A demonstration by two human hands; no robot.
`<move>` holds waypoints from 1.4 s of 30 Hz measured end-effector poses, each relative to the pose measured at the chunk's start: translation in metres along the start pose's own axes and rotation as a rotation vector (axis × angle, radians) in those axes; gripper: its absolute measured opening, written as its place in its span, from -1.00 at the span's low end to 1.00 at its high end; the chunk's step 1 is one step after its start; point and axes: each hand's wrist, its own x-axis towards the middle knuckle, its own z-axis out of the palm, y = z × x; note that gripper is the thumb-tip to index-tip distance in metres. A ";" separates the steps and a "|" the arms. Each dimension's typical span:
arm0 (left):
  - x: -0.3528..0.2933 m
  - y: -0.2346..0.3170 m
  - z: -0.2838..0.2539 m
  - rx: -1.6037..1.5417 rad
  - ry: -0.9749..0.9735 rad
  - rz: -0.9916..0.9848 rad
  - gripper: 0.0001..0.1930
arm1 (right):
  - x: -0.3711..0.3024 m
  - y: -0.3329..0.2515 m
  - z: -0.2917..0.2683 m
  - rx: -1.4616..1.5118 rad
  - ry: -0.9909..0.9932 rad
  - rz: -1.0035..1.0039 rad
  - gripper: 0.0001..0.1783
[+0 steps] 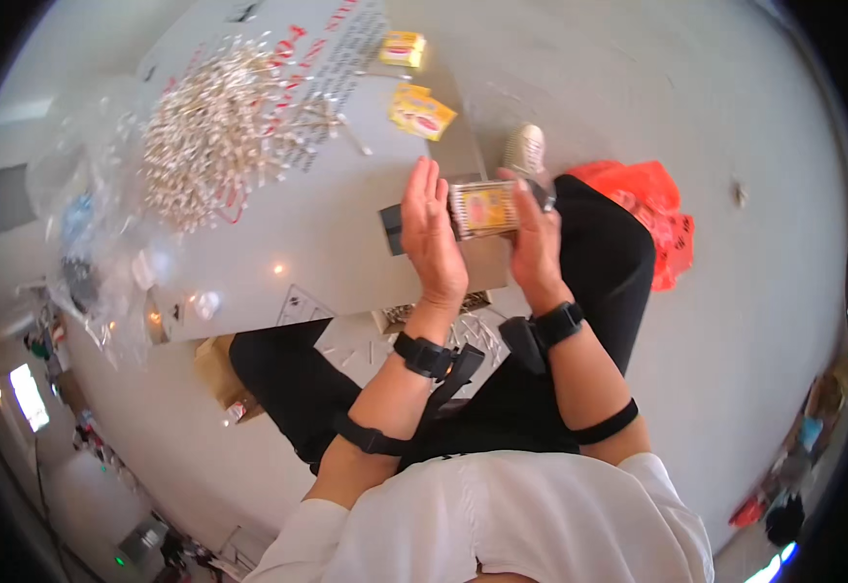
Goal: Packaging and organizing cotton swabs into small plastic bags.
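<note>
Between my hands is a small clear-looking pack of cotton swabs with a yellow card on its face. My right hand grips its right end, thumb toward the front. My left hand is held upright with fingers stretched and together, its palm at the pack's left end; whether it touches cannot be made out. A dark flat piece shows behind my left hand. On the board-like surface to the left lies a large heap of loose cotton swabs. Yellow printed cards lie beyond my hands.
A small yellow box sits near the far edge of the grey surface. Below, an open carton holds swabs, with more scattered on the floor. Clear plastic bags lie left; a red plastic bag lies right of my leg.
</note>
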 end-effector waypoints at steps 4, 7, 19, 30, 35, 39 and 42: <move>0.011 0.012 -0.050 0.366 0.131 0.136 -0.54 | 0.000 -0.005 -0.008 -0.657 0.293 -0.620 -0.51; 0.031 0.031 -0.123 0.779 0.206 0.200 -0.61 | -0.020 -0.026 0.012 -0.956 0.262 -0.978 -0.58; 0.163 0.066 -0.168 1.724 0.302 -0.087 -0.26 | -0.047 0.036 0.079 -1.195 -0.483 -0.980 -0.81; 0.132 0.056 -0.191 1.737 0.248 0.180 -0.79 | -0.040 0.049 0.098 -1.236 -0.346 -0.943 -0.91; 0.076 0.060 -0.158 1.588 0.077 0.152 -0.82 | -0.037 0.049 0.101 -1.208 -0.300 -0.884 -0.91; 0.045 0.063 -0.146 1.498 -0.008 0.222 -0.81 | -0.027 0.050 0.110 -1.222 -0.297 -0.876 -0.62; 0.037 0.065 -0.149 1.408 -0.020 0.266 -0.79 | -0.009 0.042 0.121 -1.281 -0.354 -0.920 -0.52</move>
